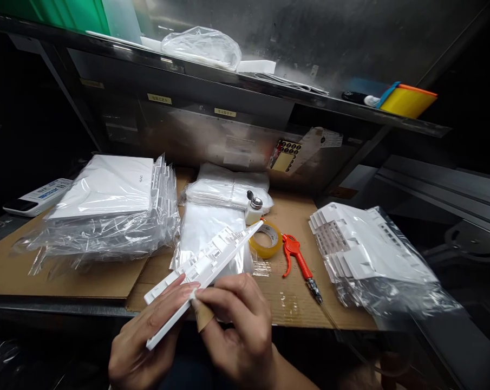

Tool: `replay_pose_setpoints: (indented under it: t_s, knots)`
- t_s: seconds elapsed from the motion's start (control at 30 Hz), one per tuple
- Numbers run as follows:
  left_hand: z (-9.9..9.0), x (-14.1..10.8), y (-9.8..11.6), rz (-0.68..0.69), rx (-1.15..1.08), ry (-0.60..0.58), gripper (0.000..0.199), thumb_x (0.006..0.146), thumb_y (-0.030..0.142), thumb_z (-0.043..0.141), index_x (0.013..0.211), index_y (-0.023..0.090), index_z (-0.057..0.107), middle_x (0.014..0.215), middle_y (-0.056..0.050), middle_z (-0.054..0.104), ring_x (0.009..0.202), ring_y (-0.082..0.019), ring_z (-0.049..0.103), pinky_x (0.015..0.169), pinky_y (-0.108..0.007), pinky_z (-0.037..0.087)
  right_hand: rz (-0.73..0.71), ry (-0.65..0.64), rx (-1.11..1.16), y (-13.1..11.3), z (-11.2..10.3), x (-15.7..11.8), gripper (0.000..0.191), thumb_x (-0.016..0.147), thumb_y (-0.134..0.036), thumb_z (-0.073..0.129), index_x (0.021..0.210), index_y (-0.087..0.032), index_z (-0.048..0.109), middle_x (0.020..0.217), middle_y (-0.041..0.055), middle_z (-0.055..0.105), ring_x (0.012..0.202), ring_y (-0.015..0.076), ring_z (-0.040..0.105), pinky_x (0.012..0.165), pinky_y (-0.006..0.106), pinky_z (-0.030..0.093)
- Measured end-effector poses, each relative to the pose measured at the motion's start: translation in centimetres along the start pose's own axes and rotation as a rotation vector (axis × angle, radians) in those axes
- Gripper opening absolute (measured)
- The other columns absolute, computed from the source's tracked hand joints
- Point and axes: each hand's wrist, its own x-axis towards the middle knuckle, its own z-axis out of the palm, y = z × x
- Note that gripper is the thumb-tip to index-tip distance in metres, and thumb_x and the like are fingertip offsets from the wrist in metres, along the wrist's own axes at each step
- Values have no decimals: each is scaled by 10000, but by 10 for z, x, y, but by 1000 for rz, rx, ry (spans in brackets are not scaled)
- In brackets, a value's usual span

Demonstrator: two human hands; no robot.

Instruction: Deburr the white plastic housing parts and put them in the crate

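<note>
A white plastic part (214,262) with ribs and notches along its side is held tilted over the front edge of the bench. My left hand (149,330) grips its lower left end, fingers along the edge. My right hand (239,325) pinches at the part's near edge with thumb and forefinger; a tan covering wraps the thumb. Whether a small piece is between those fingertips is hidden. Just behind the part lie flat clear plastic bags (212,216). A roll of yellowish tape (276,244) sits to its right, beside a red air gun (295,252).
Bagged white parts are stacked at the left (106,189) and right (358,244). A small pump bottle (253,210) stands behind the tape. Cardboard (301,216) covers the bench. Overhead, a metal shelf (212,76) holds a plastic bag and a yellow container (409,102).
</note>
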Motion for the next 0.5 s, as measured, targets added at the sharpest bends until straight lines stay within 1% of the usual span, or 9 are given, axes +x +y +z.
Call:
replay_pose_setpoints:
  t_s: [0.03, 0.1, 0.17, 0.2, 0.27, 0.37, 0.4, 0.43, 0.5]
  knots:
    - [0, 1, 2, 3, 7, 7, 537, 852, -40, 639, 1307, 244, 667, 1255, -1, 739, 1144, -273, 706, 1036, -393, 601, 5, 8, -9, 4, -2, 2, 209, 852, -94, 715, 1033, -198, 716, 880, 50, 683, 786, 187, 671, 702, 333, 577]
    - [1, 3, 5, -6, 20, 31, 531, 861, -27, 640, 1302, 268, 671, 1200, 8, 761, 1133, -272, 711, 1018, -387, 611, 59, 70, -54, 17, -7, 9, 194, 872, -103, 703, 1026, -218, 727, 910, 49, 673, 824, 187, 667, 734, 337, 580]
    - [1, 5, 8, -33, 8, 48, 524, 866, -21, 645, 1295, 280, 673, 1194, 15, 761, 1149, -272, 703, 1030, -392, 600, 112, 135, -98, 26, -12, 14, 187, 886, -106, 690, 1015, -234, 734, 925, 47, 660, 856, 188, 660, 764, 342, 577]
    - [1, 5, 9, -47, 2, 44, 524, 863, -18, 654, 1295, 277, 671, 1205, 16, 757, 1160, -273, 697, 1039, -392, 592, 129, 147, -103, 26, -12, 14, 184, 888, -106, 688, 1012, -235, 735, 930, 48, 658, 865, 189, 657, 770, 343, 576]
    - [0, 3, 8, -42, -2, 19, 532, 850, -19, 668, 1302, 262, 667, 1233, 15, 746, 1169, -269, 692, 1056, -381, 580, 111, 101, -78, 17, -9, 11, 186, 883, -102, 689, 1018, -225, 724, 932, 54, 667, 861, 191, 660, 767, 348, 574]
    - [-2, 2, 3, -38, -3, -31, 526, 864, -6, 642, 1321, 254, 654, 1287, 17, 723, 1190, -255, 681, 1087, -368, 560, -4, -14, 4, -6, 1, 0, 210, 861, -91, 701, 1041, -199, 700, 891, 47, 701, 781, 181, 663, 710, 345, 555]
    - [-3, 2, 3, -42, 0, -38, 531, 871, -12, 625, 1323, 265, 652, 1298, 28, 717, 1195, -245, 678, 1093, -358, 555, -32, -33, 15, -11, 3, -2, 211, 857, -92, 705, 1041, -194, 697, 878, 43, 707, 764, 178, 662, 699, 345, 547]
    - [-4, 3, 2, -39, 3, -41, 536, 871, -18, 620, 1322, 269, 653, 1295, 37, 718, 1190, -237, 681, 1087, -343, 557, -38, -34, 15, -11, 3, -2, 204, 857, -97, 708, 1038, -192, 700, 873, 41, 707, 762, 176, 662, 699, 343, 542]
    - [-5, 4, 4, -10, 21, -17, 521, 851, -18, 651, 1293, 258, 675, 1251, 41, 740, 1151, -240, 702, 1044, -324, 584, 13, 7, -18, 0, 0, 4, 170, 872, -117, 705, 1020, -200, 715, 894, 45, 695, 796, 179, 661, 736, 346, 546]
